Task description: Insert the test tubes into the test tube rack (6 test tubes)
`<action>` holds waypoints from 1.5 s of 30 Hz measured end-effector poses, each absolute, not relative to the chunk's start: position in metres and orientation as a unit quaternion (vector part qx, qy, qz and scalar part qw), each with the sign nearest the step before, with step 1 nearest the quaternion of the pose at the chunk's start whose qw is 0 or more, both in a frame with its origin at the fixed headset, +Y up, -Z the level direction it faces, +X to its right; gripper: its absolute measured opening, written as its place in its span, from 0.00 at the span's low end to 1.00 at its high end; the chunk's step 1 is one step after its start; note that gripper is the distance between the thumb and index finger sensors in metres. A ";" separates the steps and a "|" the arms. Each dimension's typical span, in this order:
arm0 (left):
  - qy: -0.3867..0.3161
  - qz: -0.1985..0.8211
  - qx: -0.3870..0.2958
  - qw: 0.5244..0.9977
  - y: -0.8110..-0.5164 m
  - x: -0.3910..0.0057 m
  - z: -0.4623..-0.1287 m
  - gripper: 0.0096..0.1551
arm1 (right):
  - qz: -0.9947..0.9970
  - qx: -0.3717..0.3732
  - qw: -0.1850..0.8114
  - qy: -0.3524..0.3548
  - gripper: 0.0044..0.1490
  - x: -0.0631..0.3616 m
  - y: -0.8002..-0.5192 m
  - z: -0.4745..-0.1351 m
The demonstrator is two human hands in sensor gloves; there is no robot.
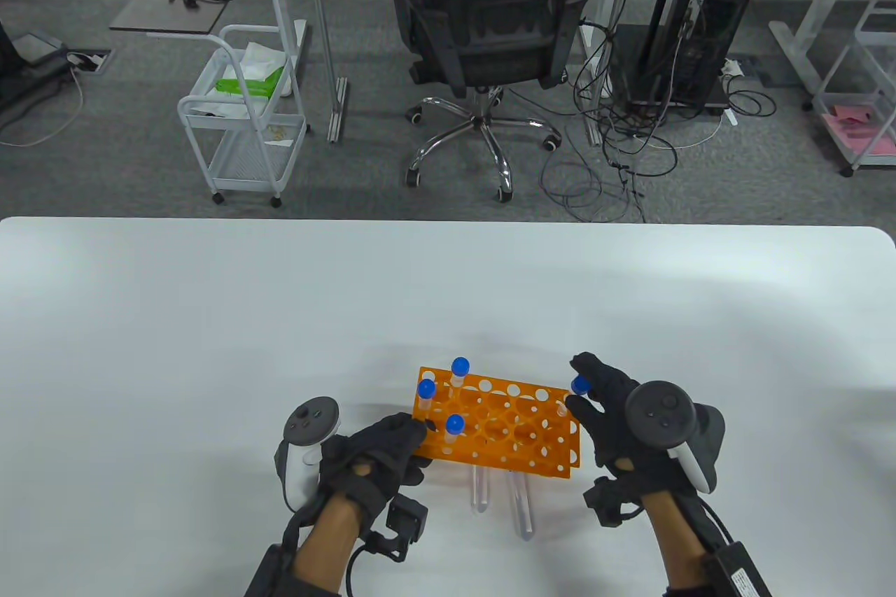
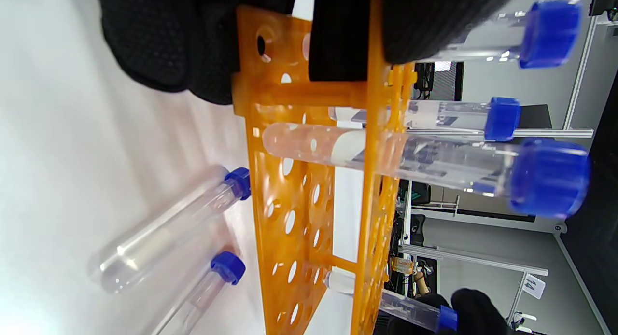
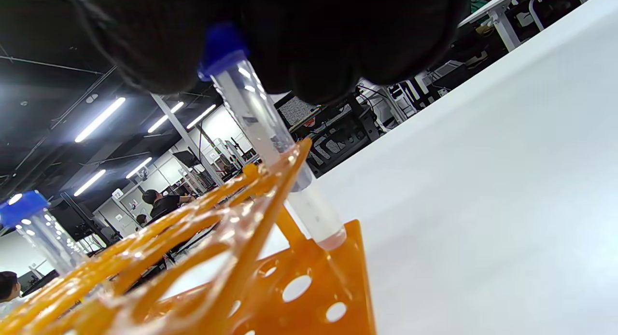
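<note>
An orange test tube rack [image 1: 514, 432] stands on the white table near its front. Three blue-capped tubes [image 1: 455, 425] stand in its left end. My left hand [image 1: 413, 439] grips the rack's left end; its fingers [image 2: 159, 40] wrap the end wall of the rack [image 2: 309, 204]. My right hand [image 1: 584, 394] pinches the blue cap of a fourth tube [image 1: 580, 385] at the rack's right far corner. In the right wrist view this tube [image 3: 270, 146] passes through the top plate, its tip near the lower plate. Two more tubes [image 1: 521, 506] lie on the table in front of the rack.
The two lying tubes [image 2: 169, 229] rest side by side against the rack's front, caps toward it. The table's [image 1: 210, 345] far edge runs across the middle of the table view, with an office chair [image 1: 490, 30] and a cart beyond it.
</note>
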State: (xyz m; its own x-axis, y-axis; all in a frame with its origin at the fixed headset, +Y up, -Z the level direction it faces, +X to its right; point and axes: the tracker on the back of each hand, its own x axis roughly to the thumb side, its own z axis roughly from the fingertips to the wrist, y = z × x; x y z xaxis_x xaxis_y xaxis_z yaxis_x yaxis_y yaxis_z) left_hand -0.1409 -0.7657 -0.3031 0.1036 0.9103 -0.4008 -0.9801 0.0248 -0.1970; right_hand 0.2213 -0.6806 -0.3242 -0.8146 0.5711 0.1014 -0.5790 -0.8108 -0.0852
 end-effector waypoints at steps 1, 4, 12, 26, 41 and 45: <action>0.084 0.664 -0.213 0.712 -0.766 -0.142 -0.303 0.23 | 0.949 0.034 0.309 -0.055 0.42 0.222 -0.680 -0.324; 0.091 0.667 -0.211 0.709 -0.767 -0.146 -0.304 0.23 | 0.945 0.028 0.322 -0.059 0.44 0.227 -0.680 -0.325; 0.108 0.688 -0.188 0.692 -0.764 -0.167 -0.306 0.23 | 0.949 -0.004 0.308 -0.060 0.42 0.228 -0.682 -0.327; 0.146 0.729 -0.139 0.655 -0.762 -0.201 -0.306 0.23 | 0.971 0.009 0.178 0.162 0.35 0.179 -0.728 -0.329; 0.157 0.727 -0.131 0.656 -0.762 -0.207 -0.306 0.23 | 0.984 0.020 0.050 0.168 0.41 0.144 -0.754 -0.324; 0.155 0.728 -0.136 0.654 -0.763 -0.207 -0.307 0.23 | 0.988 0.009 0.037 0.151 0.36 0.140 -0.755 -0.325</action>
State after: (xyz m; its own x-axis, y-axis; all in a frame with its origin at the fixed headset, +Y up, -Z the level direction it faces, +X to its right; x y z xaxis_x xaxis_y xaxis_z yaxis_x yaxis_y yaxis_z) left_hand -0.2066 -0.7629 -0.3074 -0.1072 0.9102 -0.4000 -0.9942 -0.0961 0.0478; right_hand 0.1404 -0.7549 -0.3250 -0.9971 0.0758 0.0066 -0.0704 -0.9514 0.2997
